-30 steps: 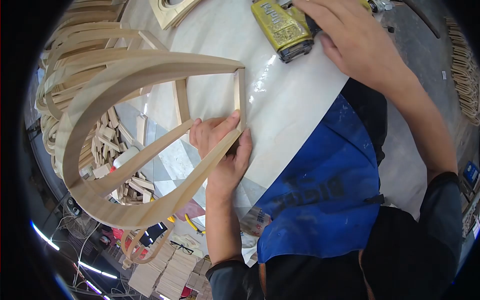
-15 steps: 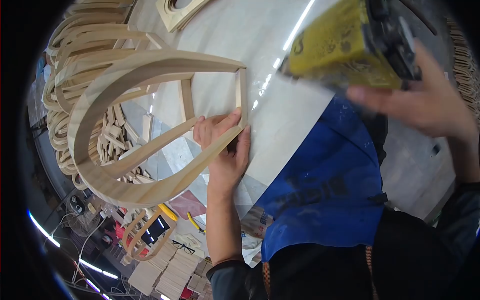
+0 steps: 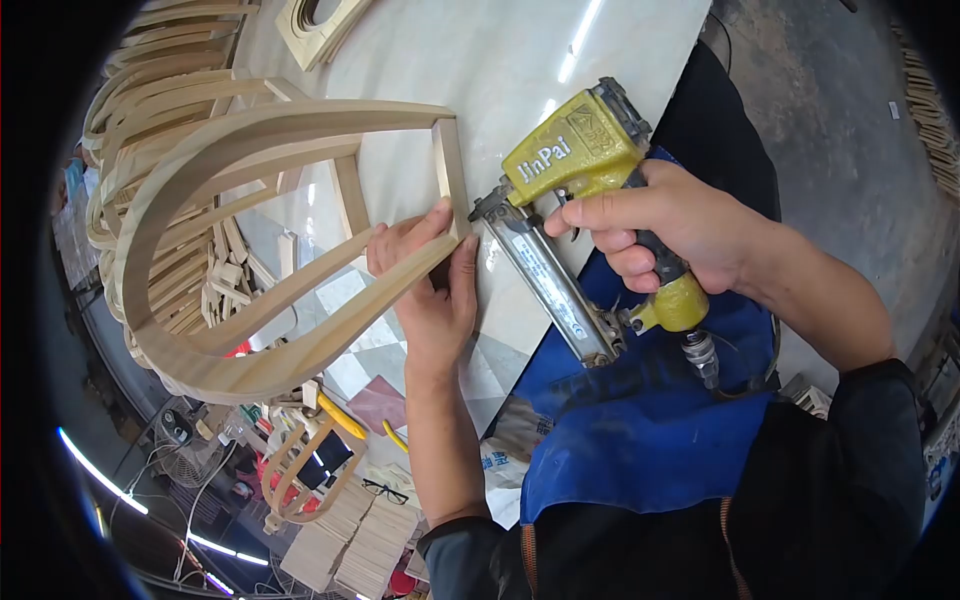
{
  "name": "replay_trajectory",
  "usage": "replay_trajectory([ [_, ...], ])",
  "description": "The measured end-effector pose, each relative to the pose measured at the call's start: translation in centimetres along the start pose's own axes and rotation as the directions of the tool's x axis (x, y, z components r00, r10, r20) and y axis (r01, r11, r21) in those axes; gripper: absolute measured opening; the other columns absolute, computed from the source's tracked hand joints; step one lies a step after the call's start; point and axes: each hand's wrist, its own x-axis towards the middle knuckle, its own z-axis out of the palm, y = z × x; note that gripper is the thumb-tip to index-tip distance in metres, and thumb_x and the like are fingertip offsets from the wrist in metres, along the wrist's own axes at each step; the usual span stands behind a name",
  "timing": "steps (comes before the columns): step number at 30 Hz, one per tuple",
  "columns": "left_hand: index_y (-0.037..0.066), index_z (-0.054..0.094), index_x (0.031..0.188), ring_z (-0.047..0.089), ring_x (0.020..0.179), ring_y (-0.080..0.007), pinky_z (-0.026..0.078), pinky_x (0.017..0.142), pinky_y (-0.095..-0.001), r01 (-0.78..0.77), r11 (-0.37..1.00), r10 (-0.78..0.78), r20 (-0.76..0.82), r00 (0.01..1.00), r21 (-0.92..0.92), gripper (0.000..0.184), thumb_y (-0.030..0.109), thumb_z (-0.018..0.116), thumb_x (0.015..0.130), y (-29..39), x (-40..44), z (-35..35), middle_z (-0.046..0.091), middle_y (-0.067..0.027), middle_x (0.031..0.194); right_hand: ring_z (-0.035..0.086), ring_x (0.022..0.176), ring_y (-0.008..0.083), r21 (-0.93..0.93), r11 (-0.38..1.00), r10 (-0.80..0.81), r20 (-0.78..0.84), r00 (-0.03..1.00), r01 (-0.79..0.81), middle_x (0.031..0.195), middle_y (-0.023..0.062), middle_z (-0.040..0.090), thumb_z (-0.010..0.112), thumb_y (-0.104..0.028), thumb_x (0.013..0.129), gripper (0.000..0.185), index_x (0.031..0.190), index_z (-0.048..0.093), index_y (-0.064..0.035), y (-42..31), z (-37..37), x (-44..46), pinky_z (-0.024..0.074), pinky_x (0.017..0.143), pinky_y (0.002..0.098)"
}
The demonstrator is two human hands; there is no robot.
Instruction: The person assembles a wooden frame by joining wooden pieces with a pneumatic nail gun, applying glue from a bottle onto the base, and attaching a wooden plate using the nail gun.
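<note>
My left hand (image 3: pixel 432 275) is closed around the near end of a curved wooden frame (image 3: pixel 235 385), where the bent rail meets a short crosspiece (image 3: pixel 447 170). The frame is made of two U-shaped rails joined by short wooden pieces, standing on the pale tabletop. In my right hand (image 3: pixel 665 225) is a yellow nail gun (image 3: pixel 575 145) marked JinPai, held by its black grip with a finger near the trigger. Its nose is close to the crosspiece corner; whether it touches the wood I cannot tell. An air hose fitting (image 3: pixel 702 355) is at the handle's base.
Several similar curved frames (image 3: pixel 165 60) stand stacked along the left side. Loose wooden blocks (image 3: pixel 230 265) lie behind the frame. Flat wooden cutouts (image 3: pixel 318 30) rest at the top of the table (image 3: pixel 420 50). A blue apron (image 3: pixel 640 440) covers my lap.
My right hand has brought the nail gun down and left, from raised and blurred to beside the frame's corner. The frame has shifted slightly left in view, with my left hand still on it.
</note>
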Motion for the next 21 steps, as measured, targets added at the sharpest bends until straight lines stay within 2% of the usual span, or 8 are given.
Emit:
replay_trajectory([
  [21,0.014,0.072,0.134,0.061,0.101,-0.023,0.035,0.118,-0.0525,0.004,1.0,-0.004,-0.017,1.0,-0.002,0.047,0.007,0.084,0.089,0.06,0.03,0.01,0.067,-0.0042,0.104,0.042,0.047,0.0044,-0.031,0.999,-0.011,0.015,1.0,0.011,0.063,-0.0053,0.046,0.065,-0.022,0.109,0.033,0.123,0.067,0.0075,0.37,0.36,0.26,0.0371,0.043,0.0221],
])
